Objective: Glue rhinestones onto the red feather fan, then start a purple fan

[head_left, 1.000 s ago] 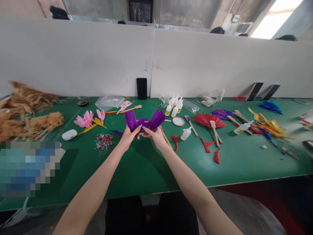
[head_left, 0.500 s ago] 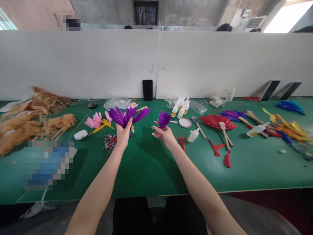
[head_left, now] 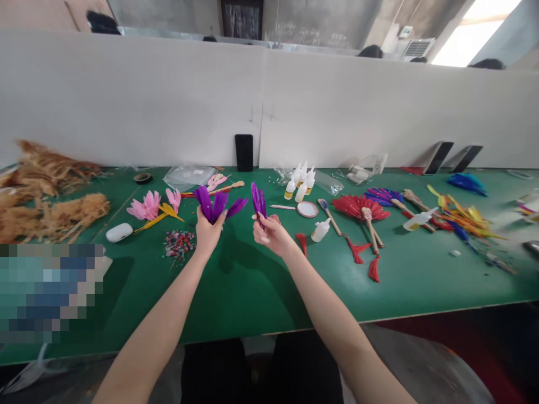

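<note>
My left hand (head_left: pixel 208 233) is closed around the lower ends of a spread bunch of purple feathers (head_left: pixel 213 203), held above the green table. To its right, my right hand (head_left: pixel 270 231) pinches a narrower bundle of purple feathers (head_left: pixel 258 197), which stands nearly upright. A gap separates the two bundles. Just left of my left hand lies a heap of small multicoloured beads (head_left: pixel 178 245). Pink feathers (head_left: pixel 145 206) and yellow feathers (head_left: pixel 162 217) lie beyond the beads. The quills inside both hands are hidden.
Several white glue bottles (head_left: pixel 301 182) stand behind my right hand, near a round white lid (head_left: pixel 307 209). Further right lies a red feather fan (head_left: pixel 362 209) with tassels. Tan dried fibres (head_left: pixel 63 210) cover the far left. A phone (head_left: pixel 244 152) leans on the white partition (head_left: pixel 168 101).
The view has shifted, so the table's things sit further left. My right hand has turned its purple bundle more edge-on and upright. Both hands keep their hold.
</note>
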A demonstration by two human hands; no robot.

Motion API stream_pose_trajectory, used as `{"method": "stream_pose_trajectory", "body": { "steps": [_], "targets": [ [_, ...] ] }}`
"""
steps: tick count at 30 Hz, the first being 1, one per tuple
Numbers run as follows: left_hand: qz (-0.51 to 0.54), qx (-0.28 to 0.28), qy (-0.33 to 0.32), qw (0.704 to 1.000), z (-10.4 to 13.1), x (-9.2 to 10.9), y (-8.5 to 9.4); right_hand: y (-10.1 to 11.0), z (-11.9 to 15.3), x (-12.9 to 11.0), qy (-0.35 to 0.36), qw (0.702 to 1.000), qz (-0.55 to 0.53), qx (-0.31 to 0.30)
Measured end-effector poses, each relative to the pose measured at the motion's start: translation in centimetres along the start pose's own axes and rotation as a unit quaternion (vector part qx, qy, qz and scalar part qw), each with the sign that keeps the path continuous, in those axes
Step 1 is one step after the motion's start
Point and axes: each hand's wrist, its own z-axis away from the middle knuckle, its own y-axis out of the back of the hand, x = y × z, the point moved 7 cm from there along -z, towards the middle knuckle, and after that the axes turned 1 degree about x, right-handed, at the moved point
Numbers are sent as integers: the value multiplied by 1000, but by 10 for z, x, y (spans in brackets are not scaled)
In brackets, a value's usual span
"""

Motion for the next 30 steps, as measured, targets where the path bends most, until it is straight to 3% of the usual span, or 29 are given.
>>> {"method": "stream_pose_trajectory", "body": {
  "steps": [4,12,16,19,21,24,26,30],
  "targets": [
    [-39,-15,1,999,2,0,-4,-10,6,-2,-15,996,-70,-50],
    [-38,-47,2,998,3,-6,-8,-17,8,-3,-43,982,-163,-84],
    [-14,-7,0,1000,1,-7,-3,-19,8,0,-70,976,-175,-104],
    [104,33,41,993,1,-4,2,-19,9,7,-102,974,-160,-124],
    [190,7,76,979,4,2,-4,-21,9,11,-113,970,-155,-147],
    [245,-86,115,959,14,17,-20,-26,9,15,-119,966,-156,-167],
    [273,-133,141,942,23,27,-30,-29,9,18,-132,968,-143,-161],
    [306,-164,179,920,37,38,-48,-35,13,17,-139,977,-106,-119]
  ]
}}
